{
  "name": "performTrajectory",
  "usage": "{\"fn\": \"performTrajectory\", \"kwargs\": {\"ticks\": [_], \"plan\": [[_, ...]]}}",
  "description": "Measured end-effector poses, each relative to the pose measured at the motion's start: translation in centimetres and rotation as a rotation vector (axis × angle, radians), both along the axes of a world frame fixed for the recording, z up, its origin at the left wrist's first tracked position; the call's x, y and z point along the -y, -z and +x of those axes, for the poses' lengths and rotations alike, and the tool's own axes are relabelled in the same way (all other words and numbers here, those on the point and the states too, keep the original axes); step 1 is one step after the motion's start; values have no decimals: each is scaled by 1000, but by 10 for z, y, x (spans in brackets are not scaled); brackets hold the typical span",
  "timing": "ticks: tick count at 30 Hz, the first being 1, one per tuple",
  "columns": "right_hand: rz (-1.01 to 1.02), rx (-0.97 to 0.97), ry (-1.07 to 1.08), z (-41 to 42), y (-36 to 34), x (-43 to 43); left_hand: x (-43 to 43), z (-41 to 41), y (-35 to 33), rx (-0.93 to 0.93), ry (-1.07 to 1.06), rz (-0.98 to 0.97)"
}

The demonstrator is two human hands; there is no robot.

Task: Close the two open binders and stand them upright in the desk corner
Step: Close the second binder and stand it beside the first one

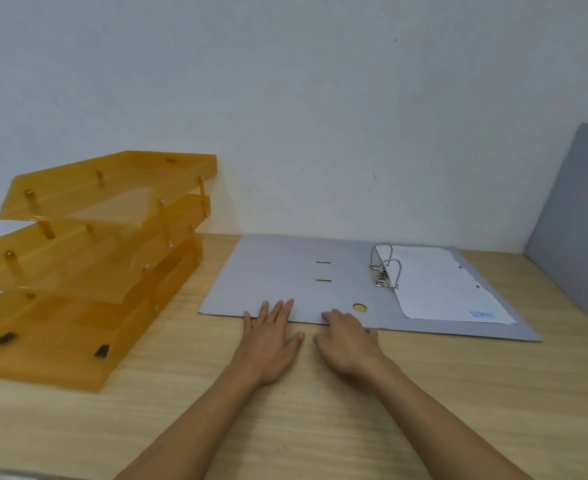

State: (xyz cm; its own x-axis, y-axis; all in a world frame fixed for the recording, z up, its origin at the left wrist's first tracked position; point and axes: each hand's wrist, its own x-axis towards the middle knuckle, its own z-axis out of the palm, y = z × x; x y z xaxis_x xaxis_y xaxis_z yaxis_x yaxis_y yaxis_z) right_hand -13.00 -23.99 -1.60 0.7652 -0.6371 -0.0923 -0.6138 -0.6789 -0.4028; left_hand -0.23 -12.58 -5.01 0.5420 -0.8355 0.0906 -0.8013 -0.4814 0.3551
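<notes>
A grey binder (285,275) lies open and flat on the wooden desk, against the back wall. Its metal ring mechanism (384,266) stands near the middle, and a white sheet (444,289) rests on the right cover. My left hand (271,337) lies flat, fingers spread, with the fingertips on the near edge of the left cover. My right hand (349,341) rests beside it, fingers curled at the same near edge, close to the round finger hole (359,308). A second grey binder (576,233) stands upright at the far right, leaning against the wall.
An orange see-through three-tier letter tray (88,258) stands at the left, close to the open binder's left cover. The desk top (320,410) runs wide in front of me. A white wall closes off the back.
</notes>
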Motion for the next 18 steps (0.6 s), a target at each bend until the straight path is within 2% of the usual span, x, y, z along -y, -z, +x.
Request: {"fn": "performTrajectory", "kwargs": {"ticks": [2, 4, 9, 13, 16, 18], "plan": [[-59, -50, 25, 4, -3, 0, -2, 6, 0, 68, -6, 76], [-87, -19, 69, 7, -7, 3, -9, 6, -1, 106, 7, 84], [-21, 250, 126, 21, -14, 11, -41, -2, -6, 190, 104, 25], [58, 389, -7, 31, -2, 10, -74, -6, -11, 144, 242, -24], [56, 204, -87, 35, 11, 8, -102, -14, -11, 109, 289, -26], [-38, 32, -104, 34, 19, 9, -112, -15, -14, 32, 285, -71]]}}
